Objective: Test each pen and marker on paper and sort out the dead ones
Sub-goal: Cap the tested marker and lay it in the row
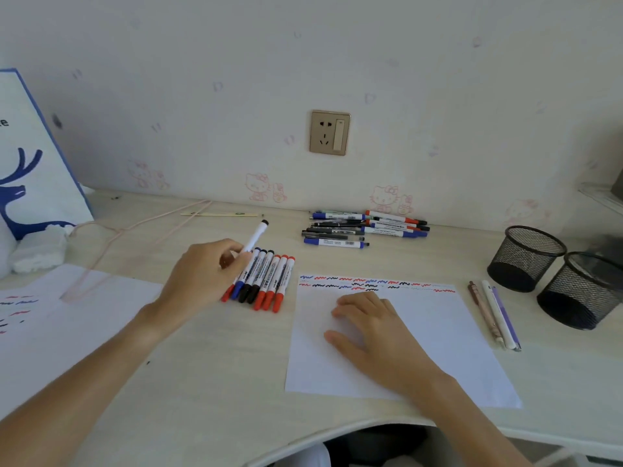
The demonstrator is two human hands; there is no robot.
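Lower barrel of black-capped marker hidden inside left hand; print on row of markers too small to read; second sheet and deer-print bag cut by left edge; right mesh cup partly cropped.

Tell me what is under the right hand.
The right hand rests flat on the test paper, below its red, blue and black scribbles. Whatever the palm covers cannot be seen.

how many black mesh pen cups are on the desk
2. Both stand at the desk's right edge: one mesh cup farther back, the other mesh cup nearer and to its right, the two apparently touching.
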